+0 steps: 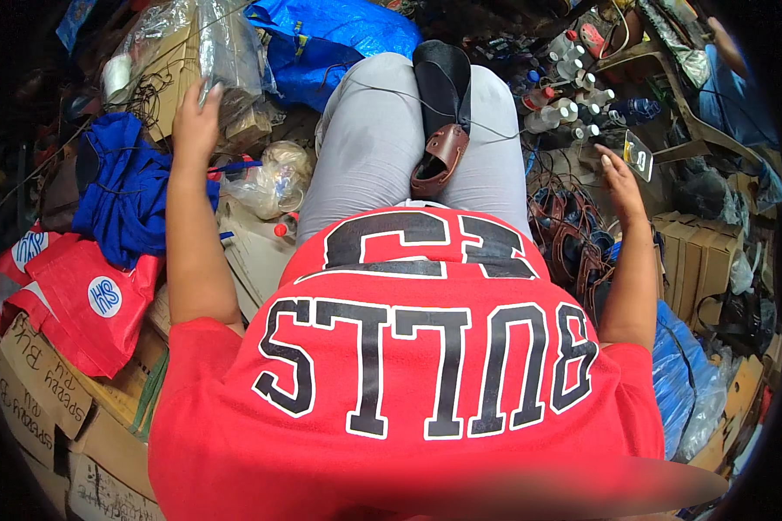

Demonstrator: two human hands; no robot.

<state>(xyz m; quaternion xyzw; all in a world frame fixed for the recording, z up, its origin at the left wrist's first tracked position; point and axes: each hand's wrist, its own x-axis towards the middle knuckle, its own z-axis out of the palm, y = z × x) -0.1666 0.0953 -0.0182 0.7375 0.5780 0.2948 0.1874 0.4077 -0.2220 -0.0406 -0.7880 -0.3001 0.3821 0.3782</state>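
Observation:
A brown leather shoe upper (441, 161) with stitch holes along its edge lies between my knees, against a black shoe-shaped piece (443, 82). Dark thread (497, 134) comes out of the shoe and stretches to both sides across my grey trousers. My left hand (198, 122) is raised out at the left beside clear plastic wrapping, its fingers closed as on the thread. Out to the right, near the plastic bottles, my right hand (621, 181) is likewise closed on the thread's other side. The thin thread is hard to follow right up to the fingers.
Several small bottles (569, 108) stand beyond my right knee, with more brown shoe uppers (565, 226) below them. Blue cloth (117, 187) and a red bag (104, 304) lie at left, over cardboard boxes (48, 382). A blue tarp (339, 35) lies ahead; a plastic chair (678, 95) stands at right.

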